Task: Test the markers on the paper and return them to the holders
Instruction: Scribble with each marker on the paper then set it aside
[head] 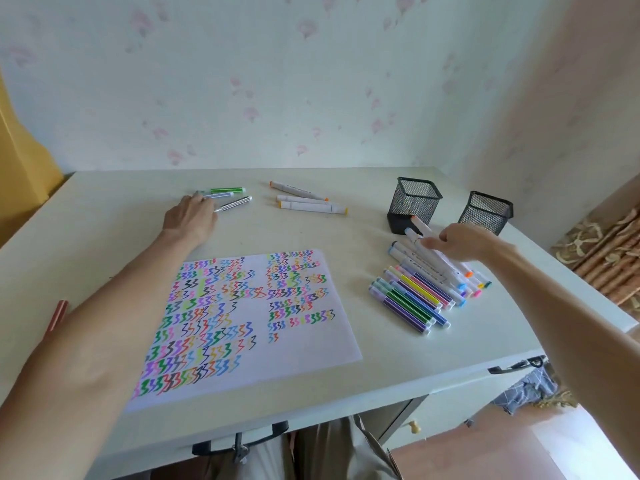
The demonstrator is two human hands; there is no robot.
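Note:
A sheet of paper (311, 341) full of coloured zigzag marks lies in the middle of the pale desk. My left hand (189, 218) reaches to the far left, its fingertips on three thin markers: green (227, 190), blue-grey (218, 195) and black (237, 203). My right hand (460, 241) grips a bundle of thick white markers (420, 237) above a pile of the same (446, 271). Several thin coloured markers (410, 299) lie beside that pile. Two black mesh holders (414, 204) (486, 213) stand behind it. Three thick white markers (311, 202) lie at the back centre.
The desk (415, 358) stands against a flowered wall, its front edge close to me. A reddish pencil-like object (58, 315) lies at the left edge. A woven surface (609, 258) sits to the right of the desk.

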